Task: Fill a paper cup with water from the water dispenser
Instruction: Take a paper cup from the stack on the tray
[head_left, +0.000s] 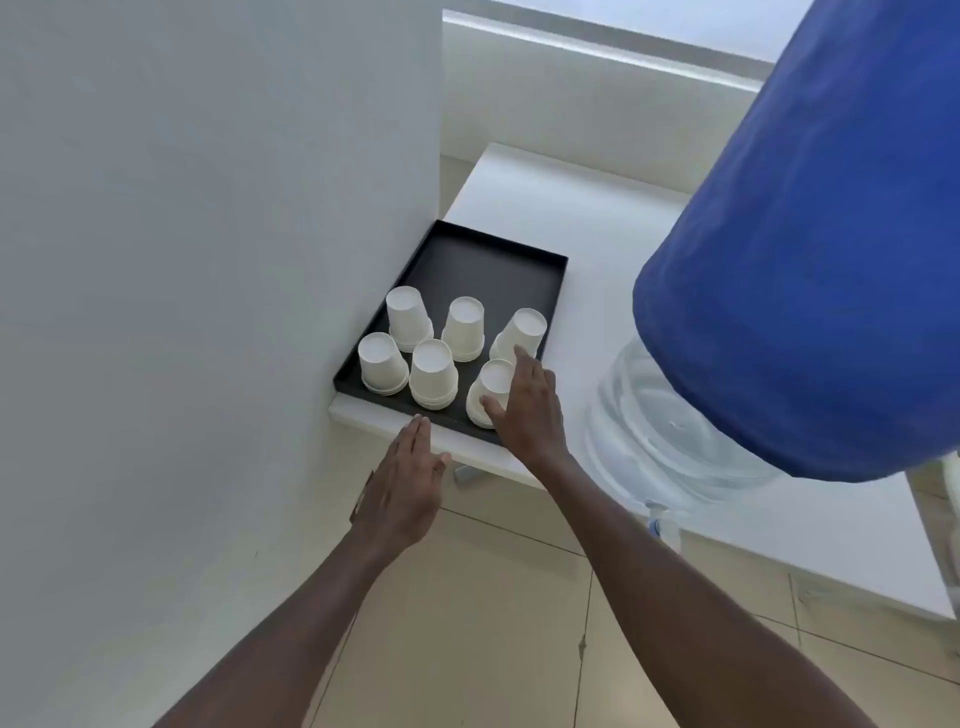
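Several stacks of white paper cups stand upside down on a black tray (483, 260) at the near end of a white counter. My right hand (524, 405) wraps the nearest right stack of paper cups (491, 387), thumb on its near side and fingers on its far side. My left hand (408, 483) hovers flat and empty just in front of the counter edge, fingers together and extended. The water dispenser's inverted bottle (675, 431), under a blue cover (810, 270), stands to the right. Its tap (657, 519) shows below the bottle.
A white wall (208, 260) runs close along the tray's left side. The white counter (587, 218) extends back to a window ledge. Beige floor tiles (519, 623) lie below my arms.
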